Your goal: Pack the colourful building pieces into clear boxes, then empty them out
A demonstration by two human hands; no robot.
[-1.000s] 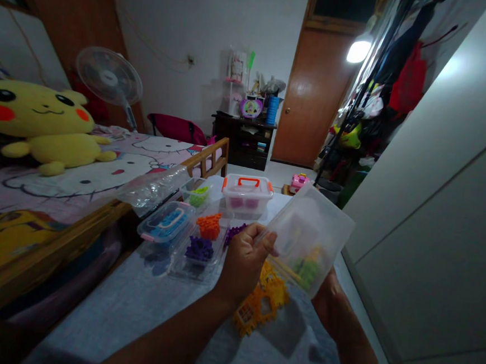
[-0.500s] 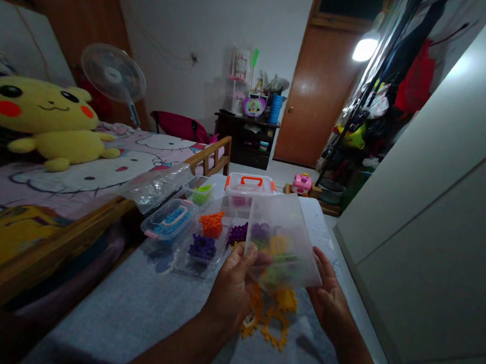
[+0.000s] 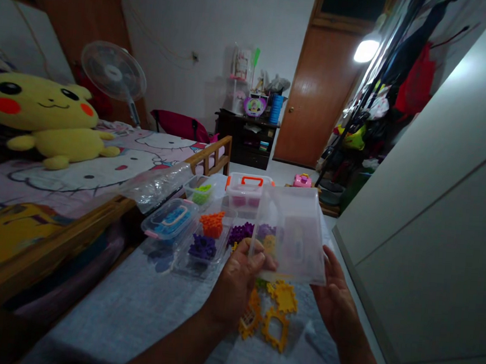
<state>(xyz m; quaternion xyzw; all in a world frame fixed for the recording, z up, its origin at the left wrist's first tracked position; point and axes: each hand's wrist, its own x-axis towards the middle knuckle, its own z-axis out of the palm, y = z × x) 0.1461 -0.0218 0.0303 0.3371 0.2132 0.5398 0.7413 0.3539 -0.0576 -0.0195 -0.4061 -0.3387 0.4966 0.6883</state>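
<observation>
A translucent plastic box (image 3: 295,236) is held up above the table, tilted, with blurred shapes showing through its walls. My left hand (image 3: 239,274) grips its left edge, the thumb outside and fingers partly seen through the plastic. On the lower right corner my right hand (image 3: 335,293) is closed, its fingertips partly behind the box. Below lie several yellow puzzle-like pieces, among them an open frame piece (image 3: 276,329) and a solid square piece (image 3: 285,296). Purple pieces (image 3: 241,233) sit just left of the box.
A clear tray (image 3: 196,268) holds orange pieces (image 3: 211,224) and dark purple pieces (image 3: 202,247). Left of it stands a lidded box of blue pieces (image 3: 170,221). Farther back are a tub with green pieces (image 3: 201,193) and a box with an orange handle (image 3: 251,181). A wooden bed rail (image 3: 96,224) borders the left.
The translucent box has shifted slightly right and turned more upright in both hands. More of the yellow pieces beneath it shows now.
</observation>
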